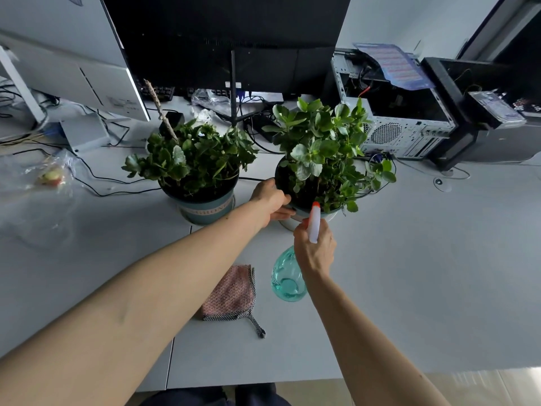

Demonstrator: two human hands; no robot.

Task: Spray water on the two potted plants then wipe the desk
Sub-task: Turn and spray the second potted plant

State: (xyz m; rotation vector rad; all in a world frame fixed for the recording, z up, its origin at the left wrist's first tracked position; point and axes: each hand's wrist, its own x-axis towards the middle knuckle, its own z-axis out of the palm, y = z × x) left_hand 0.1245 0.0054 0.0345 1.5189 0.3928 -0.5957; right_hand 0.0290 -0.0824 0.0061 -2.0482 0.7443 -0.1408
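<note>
Two leafy potted plants stand side by side on the white desk (424, 259). The left plant (193, 159) grows in a teal pot with a wooden stake in it. My left hand (270, 202) grips the rim of the right plant's (322, 153) pot. My right hand (314, 250) holds a teal spray bottle (287, 276) by its neck; the bottle's white head with an orange nozzle tip points at the right plant's lower leaves. A pink woven cloth (231, 294) with a checked border lies on the desk below my left forearm.
A large dark monitor (222, 24) stands behind the plants, with a second monitor's back (73, 68) at left. Cables cross the desk near the pots. An open computer case (395, 112) sits at back right, and a plastic bag (44, 174) lies at far left.
</note>
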